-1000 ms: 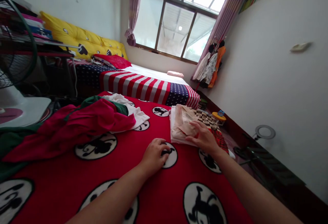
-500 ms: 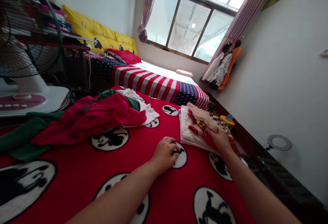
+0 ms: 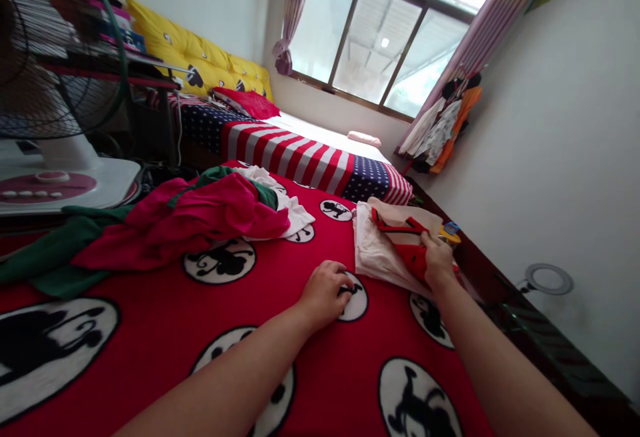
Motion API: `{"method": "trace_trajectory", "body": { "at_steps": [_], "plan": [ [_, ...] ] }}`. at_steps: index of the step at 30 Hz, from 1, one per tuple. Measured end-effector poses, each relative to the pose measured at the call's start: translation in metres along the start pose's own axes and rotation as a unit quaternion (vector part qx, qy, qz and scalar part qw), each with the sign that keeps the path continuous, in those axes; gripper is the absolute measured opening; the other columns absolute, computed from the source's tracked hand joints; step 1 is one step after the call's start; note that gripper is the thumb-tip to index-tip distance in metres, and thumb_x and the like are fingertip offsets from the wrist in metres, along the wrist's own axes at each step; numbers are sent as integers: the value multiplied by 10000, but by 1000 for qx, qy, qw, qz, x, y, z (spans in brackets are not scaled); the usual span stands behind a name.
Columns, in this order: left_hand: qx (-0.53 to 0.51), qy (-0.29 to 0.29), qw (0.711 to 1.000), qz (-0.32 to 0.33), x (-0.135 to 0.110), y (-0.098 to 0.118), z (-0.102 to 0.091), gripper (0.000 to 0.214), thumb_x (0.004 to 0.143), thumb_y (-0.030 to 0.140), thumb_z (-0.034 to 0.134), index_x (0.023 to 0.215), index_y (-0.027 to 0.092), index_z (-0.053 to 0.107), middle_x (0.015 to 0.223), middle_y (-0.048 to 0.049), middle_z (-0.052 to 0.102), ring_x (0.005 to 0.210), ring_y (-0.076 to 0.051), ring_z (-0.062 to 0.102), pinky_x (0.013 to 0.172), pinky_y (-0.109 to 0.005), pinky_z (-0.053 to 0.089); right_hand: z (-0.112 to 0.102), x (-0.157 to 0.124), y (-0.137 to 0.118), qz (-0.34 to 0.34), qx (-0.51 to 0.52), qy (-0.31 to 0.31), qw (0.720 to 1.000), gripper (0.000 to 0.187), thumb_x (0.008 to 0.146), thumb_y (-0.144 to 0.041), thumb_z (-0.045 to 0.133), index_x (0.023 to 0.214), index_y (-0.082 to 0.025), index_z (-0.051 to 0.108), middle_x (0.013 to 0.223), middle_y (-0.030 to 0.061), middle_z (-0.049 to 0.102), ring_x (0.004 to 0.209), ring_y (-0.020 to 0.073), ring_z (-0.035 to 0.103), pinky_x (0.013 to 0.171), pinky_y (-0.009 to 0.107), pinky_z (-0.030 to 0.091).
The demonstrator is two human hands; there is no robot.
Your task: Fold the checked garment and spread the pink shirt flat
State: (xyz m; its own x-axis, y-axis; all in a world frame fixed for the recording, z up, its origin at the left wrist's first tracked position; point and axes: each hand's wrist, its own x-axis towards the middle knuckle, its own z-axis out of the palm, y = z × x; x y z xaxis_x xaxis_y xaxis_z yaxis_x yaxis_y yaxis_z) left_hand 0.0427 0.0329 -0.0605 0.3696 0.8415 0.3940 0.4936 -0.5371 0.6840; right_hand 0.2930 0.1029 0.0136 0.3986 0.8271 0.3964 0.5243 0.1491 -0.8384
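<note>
The person's right hand (image 3: 440, 260), right of the frame's centre, has its fingers bent closed on the edge of a red-trimmed cloth (image 3: 413, 253). This cloth is held partly raised at a slant above a folded white cloth (image 3: 369, 250), with a beige cloth (image 3: 403, 210) along its far side. The left hand (image 3: 326, 295), near the centre of the frame, rests palm down, its fingers loosely curled and partly spread on the red cover (image 3: 330, 383); it has hold of nothing that shows. The cover, printed with black figures in white circles, fills the lower middle.

On the left of the frame lies a loose heap: a bright pink garment (image 3: 220, 207) on top, a green cloth (image 3: 75, 280) reaching out at the lower left, and a crumpled white garment (image 3: 300, 215) at the right end. A fan (image 3: 110, 180) stands at the left edge. Behind the cover, a stars-and-stripes bedspread (image 3: 280, 150) hangs below the window (image 3: 375, 43). A ring light (image 3: 533, 277) stands at the far right.
</note>
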Motion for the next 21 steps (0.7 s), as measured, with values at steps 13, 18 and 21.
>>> {"method": "trace_trajectory", "body": {
  "at_steps": [13, 18, 21],
  "plan": [
    [9, 6, 1000, 3, 1, -1, 0, 179, 752, 184, 645, 886, 244, 748, 1105, -52, 633, 1079, -236, 523, 958, -351, 423, -17, -77, -7, -256, -152, -140, 944, 255, 842, -457, 538, 767, -229, 624, 813, 63, 645, 835, 232, 601, 831, 351, 440],
    [16, 6, 1000, 6, 1, -1, 1, 189, 752, 181, 643, 897, 245, 747, 1106, -52, 633, 1077, -233, 525, 962, -353, 420, -18, -84, 3, -312, -309, -180, 880, 223, 893, -341, 480, 893, -222, 668, 871, 70, 689, 788, 226, 640, 752, 327, 457],
    [12, 0, 1000, 8, 1, -2, 0, 190, 749, 174, 642, 894, 236, 748, 1110, -58, 634, 1078, -235, 526, 960, -354, 421, -21, -55, 9, -285, -247, -38, 925, 233, 873, -294, 465, 980, -197, 648, 1000, 100, 684, 946, 239, 631, 877, 350, 456]
  ]
}}
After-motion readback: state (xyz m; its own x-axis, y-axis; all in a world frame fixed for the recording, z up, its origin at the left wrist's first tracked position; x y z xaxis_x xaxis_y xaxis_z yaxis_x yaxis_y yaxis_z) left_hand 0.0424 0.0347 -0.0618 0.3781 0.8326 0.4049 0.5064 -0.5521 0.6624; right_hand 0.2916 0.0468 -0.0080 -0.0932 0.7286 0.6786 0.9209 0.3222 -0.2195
